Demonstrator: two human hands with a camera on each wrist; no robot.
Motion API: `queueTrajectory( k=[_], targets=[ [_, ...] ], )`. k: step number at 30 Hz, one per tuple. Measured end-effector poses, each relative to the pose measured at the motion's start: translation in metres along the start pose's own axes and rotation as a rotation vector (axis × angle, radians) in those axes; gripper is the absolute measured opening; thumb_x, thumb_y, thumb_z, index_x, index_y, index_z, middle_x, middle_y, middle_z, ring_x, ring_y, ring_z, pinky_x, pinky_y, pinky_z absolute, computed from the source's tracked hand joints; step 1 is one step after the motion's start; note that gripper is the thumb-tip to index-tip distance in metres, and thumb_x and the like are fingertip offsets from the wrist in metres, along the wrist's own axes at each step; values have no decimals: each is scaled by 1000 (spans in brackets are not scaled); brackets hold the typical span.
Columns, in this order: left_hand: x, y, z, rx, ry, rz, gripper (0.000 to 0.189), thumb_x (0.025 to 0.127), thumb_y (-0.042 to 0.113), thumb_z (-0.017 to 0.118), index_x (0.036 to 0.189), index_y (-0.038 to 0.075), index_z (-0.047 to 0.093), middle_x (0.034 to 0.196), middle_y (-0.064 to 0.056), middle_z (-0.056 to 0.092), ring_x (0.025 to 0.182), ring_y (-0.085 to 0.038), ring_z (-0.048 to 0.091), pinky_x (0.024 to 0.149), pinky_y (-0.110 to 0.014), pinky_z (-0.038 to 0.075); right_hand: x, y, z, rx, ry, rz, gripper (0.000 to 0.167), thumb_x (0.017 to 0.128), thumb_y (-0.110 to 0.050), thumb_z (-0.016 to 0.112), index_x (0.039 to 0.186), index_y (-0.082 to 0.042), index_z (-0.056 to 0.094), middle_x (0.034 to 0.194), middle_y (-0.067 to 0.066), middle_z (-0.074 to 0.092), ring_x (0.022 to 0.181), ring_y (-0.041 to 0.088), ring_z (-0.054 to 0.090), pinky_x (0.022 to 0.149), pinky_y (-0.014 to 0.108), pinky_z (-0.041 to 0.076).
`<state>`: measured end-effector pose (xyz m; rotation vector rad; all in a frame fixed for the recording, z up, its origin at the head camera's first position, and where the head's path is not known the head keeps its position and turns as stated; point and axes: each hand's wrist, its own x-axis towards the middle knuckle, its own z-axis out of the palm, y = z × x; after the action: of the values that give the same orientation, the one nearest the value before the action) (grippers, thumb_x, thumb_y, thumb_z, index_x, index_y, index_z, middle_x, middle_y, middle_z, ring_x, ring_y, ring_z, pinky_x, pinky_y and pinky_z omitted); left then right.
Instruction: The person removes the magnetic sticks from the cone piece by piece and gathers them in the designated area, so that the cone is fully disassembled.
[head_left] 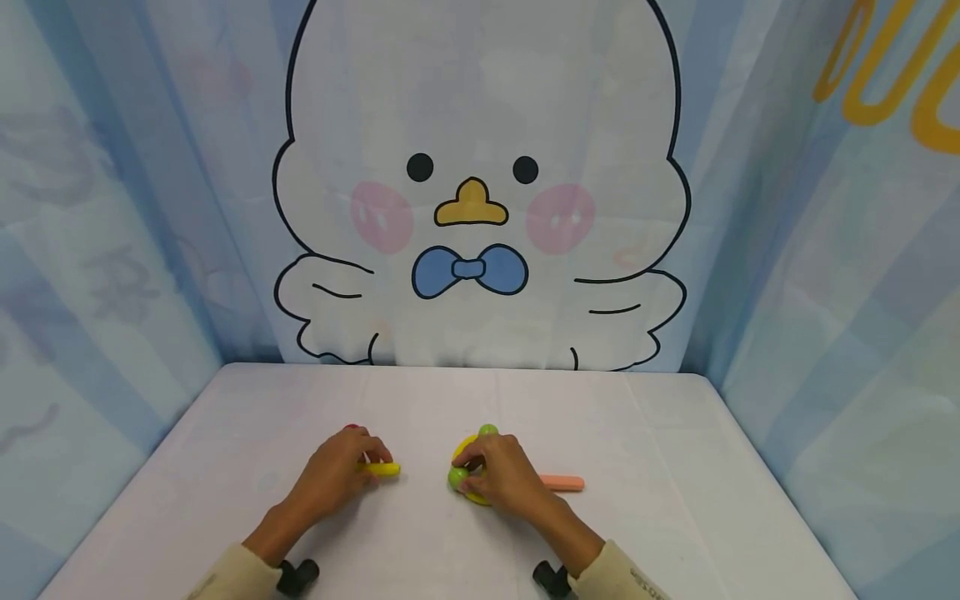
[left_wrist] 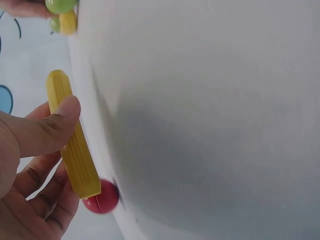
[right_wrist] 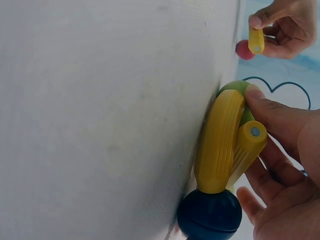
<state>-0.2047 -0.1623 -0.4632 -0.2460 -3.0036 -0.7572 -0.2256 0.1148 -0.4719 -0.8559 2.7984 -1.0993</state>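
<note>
My left hand point(head_left: 337, 471) pinches a yellow rod point(left_wrist: 75, 140) between thumb and fingers, held just above the table. A red ball point(left_wrist: 102, 196) sits right behind the rod's lower end in the left wrist view; whether they touch, I cannot tell. My right hand point(head_left: 510, 475) grips a green ball point(head_left: 458, 477) on a joined piece of rods and balls. That piece has a curved yellow rod point(right_wrist: 220, 145), another yellow rod with a metal tip point(right_wrist: 250, 142), a dark blue ball point(right_wrist: 210, 212) and a second green ball point(head_left: 488, 429). Fingers hide part of it.
An orange rod point(head_left: 562, 482) sticks out to the right behind the right hand; its inner end is hidden. The white table point(head_left: 645, 433) meets a cartoon-printed curtain point(head_left: 480, 100) at the back, with blue curtains at both sides.
</note>
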Motion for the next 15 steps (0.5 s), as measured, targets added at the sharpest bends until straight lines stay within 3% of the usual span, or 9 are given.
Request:
queueTrajectory(
  k=[15],
  targets=[
    [-2, -46, -27, 1, 11, -19, 26, 80, 2, 91, 100, 17, 83, 91, 1, 66, 86, -17, 58, 88, -45, 58, -1, 0, 0, 8, 5, -1, 25, 80, -2, 92, 102, -11, 83, 103, -2, 80, 94, 9, 74, 84, 25, 60]
  ],
)
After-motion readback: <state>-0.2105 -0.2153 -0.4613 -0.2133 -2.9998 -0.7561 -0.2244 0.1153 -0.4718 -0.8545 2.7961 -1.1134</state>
